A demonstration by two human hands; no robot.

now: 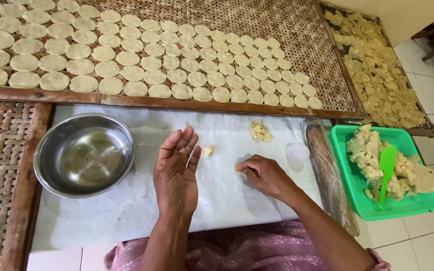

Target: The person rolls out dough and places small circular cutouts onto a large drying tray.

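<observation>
Hands and pale dough on the white bench [126, 221]

Right hand [264, 175] fingers pinch a small dough bit [239, 169]; left hand [176, 175] fingers are straight, close together.

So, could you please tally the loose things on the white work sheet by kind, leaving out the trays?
Steel bowl: 1
Dough lumps: 3, one mid-sheet, one by the left hand, one under the right hand
Rolling pin: 1
Clear round disc: 1
Total: 6

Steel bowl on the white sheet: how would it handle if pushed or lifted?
The steel bowl looks thin-walled and nearly empty, so probably light for its size. Its smooth rounded base on the slick white sheet would likely slide rather than grip. A push at the rim might tip or rock it. The left hand hovers beside it.
</observation>
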